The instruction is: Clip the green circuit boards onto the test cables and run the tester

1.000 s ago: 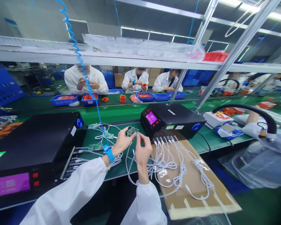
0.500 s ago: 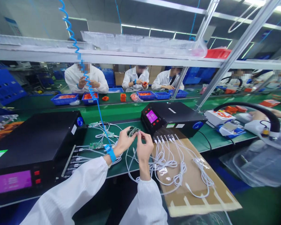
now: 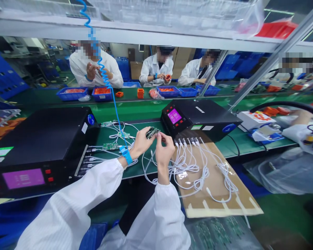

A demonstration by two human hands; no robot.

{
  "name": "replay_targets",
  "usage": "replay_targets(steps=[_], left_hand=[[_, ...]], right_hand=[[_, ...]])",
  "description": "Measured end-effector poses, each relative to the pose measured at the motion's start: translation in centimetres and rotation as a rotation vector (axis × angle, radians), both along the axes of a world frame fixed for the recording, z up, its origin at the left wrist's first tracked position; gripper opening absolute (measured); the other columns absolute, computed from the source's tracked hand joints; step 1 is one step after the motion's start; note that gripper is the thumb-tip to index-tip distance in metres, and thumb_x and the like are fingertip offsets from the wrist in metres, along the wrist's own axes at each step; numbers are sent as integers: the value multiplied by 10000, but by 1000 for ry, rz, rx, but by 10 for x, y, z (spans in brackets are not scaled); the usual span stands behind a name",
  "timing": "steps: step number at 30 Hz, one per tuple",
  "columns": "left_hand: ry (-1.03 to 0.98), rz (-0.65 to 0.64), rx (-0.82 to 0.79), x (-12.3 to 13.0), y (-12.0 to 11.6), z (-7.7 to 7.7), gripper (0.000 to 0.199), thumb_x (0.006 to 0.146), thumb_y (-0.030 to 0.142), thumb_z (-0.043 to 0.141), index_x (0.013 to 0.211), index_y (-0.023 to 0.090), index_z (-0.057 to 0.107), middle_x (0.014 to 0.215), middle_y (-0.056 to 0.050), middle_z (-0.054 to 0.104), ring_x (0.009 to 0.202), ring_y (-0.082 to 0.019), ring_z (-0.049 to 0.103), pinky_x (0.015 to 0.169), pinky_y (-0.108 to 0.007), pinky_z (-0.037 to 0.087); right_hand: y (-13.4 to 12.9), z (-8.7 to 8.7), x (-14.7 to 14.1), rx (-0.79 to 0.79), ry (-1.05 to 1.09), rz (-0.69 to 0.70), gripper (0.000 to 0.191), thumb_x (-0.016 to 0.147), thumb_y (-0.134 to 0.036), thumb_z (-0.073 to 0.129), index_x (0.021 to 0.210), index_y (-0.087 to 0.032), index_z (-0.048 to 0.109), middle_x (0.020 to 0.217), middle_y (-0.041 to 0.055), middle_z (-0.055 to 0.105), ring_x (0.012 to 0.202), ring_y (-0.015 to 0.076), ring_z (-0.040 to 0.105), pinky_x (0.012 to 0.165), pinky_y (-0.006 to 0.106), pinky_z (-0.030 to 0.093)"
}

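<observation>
My left hand (image 3: 142,143) is closed around a small stack of green circuit boards (image 3: 152,133) above the workbench. My right hand (image 3: 165,150) pinches at the right end of these boards, thumb and fingertip together; the exact part between them is too small to tell. A blue band (image 3: 126,155) circles my left wrist. To the left of my hands, more circuit boards (image 3: 111,146) lie on the green mat, joined to white cables. Looped white cables (image 3: 184,165) spread to the right of my right hand, over a brown cardboard sheet (image 3: 219,194).
Black test boxes with pink screens stand at left (image 3: 41,139) and right (image 3: 200,116). A coiled blue cord (image 3: 101,67) hangs in front. Below the bench edge lie bagged circuit boards (image 3: 219,229). Co-workers in white sit beyond blue bins (image 3: 72,94); a shelf (image 3: 135,36) crosses above.
My view has tilted downward, so the scene sits higher and the bagged boards below show more. Both hands stay together at the circuit boards, with little change of grip.
</observation>
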State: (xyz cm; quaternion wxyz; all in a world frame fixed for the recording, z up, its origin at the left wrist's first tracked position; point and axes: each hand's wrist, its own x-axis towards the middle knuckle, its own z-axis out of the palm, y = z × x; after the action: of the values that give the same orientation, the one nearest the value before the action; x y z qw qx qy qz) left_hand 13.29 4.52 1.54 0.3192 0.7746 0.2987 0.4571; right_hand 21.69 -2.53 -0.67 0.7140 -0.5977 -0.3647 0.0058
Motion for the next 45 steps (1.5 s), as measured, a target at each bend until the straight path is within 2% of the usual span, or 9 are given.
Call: replay_targets(steps=[8, 13, 17, 22, 24, 33, 38, 40, 45], left_hand=[[-100, 7, -115, 1, 2, -1, 150, 859, 305, 752, 929, 178, 715, 869, -72, 744, 836, -221, 707, 772, -328, 562], [-150, -8, -154, 4, 1, 3, 183, 846, 341, 767, 899, 175, 709, 884, -64, 758, 817, -210, 704, 747, -310, 554], [-286, 6, -238, 9, 3, 9, 236, 833, 369, 788, 922, 169, 700, 908, -59, 777, 829, -202, 718, 769, -308, 559], [-375, -15, -306, 14, 1, 14, 272, 814, 377, 815, 943, 163, 708, 929, -66, 783, 842, -197, 725, 797, -318, 576], [-372, -21, -318, 14, -2, 15, 267, 814, 380, 815, 924, 164, 703, 908, -63, 775, 811, -189, 718, 767, -311, 578], [-349, 13, -370, 12, -7, 24, 251, 816, 374, 812, 845, 168, 672, 723, -19, 697, 635, -136, 616, 624, -270, 543], [-409, -12, -326, 12, -2, 28, 236, 817, 356, 816, 860, 163, 689, 829, -46, 739, 735, -165, 671, 754, -317, 584], [-406, -5, -305, 11, 0, 30, 222, 827, 347, 808, 877, 161, 697, 860, -49, 747, 767, -175, 685, 786, -329, 586], [-320, -20, -191, 5, -4, 34, 169, 859, 304, 771, 914, 164, 696, 900, -48, 751, 814, -185, 692, 783, -316, 569]], right_hand=[[-4, -10, -7, -22, 236, 190, 383, 929, -466, 665, 1113, -147, 771, 1075, 117, 782, 946, 212, 724, 913, 368, 572], [-4, -10, -5, 45, 290, 156, 374, 875, -473, 734, 1038, -137, 742, 969, 99, 772, 901, 205, 711, 906, 362, 560], [-6, -23, -2, -49, 325, 222, 400, 832, -504, 762, 996, -140, 741, 931, 96, 758, 892, 216, 698, 905, 390, 554], [-9, -43, -9, -112, 317, 236, 383, 772, -518, 794, 902, -163, 732, 1227, 165, 674, 1179, 280, 660, 1020, 429, 529], [-8, -45, -13, -80, 370, 290, 399, 780, -532, 781, 911, -166, 685, 1283, 177, 647, 1148, 266, 688, 990, 414, 554], [-2, -45, -14, -18, 575, 362, 554, 704, -564, 850, 875, -251, 426, 722, -41, 658, 586, 148, 686, 596, 269, 551], [-7, -49, -8, -110, 564, 386, 547, 654, -616, 862, 860, -178, 607, 733, 14, 697, 671, 191, 718, 680, 330, 588], [-10, -49, -6, -88, 575, 335, 568, 704, -641, 816, 934, -141, 678, 861, 89, 758, 790, 227, 753, 794, 388, 609], [-18, -34, 2, 140, 504, -35, 501, 864, -590, 695, 1085, -141, 677, 1129, 151, 750, 917, 218, 750, 904, 424, 605]])
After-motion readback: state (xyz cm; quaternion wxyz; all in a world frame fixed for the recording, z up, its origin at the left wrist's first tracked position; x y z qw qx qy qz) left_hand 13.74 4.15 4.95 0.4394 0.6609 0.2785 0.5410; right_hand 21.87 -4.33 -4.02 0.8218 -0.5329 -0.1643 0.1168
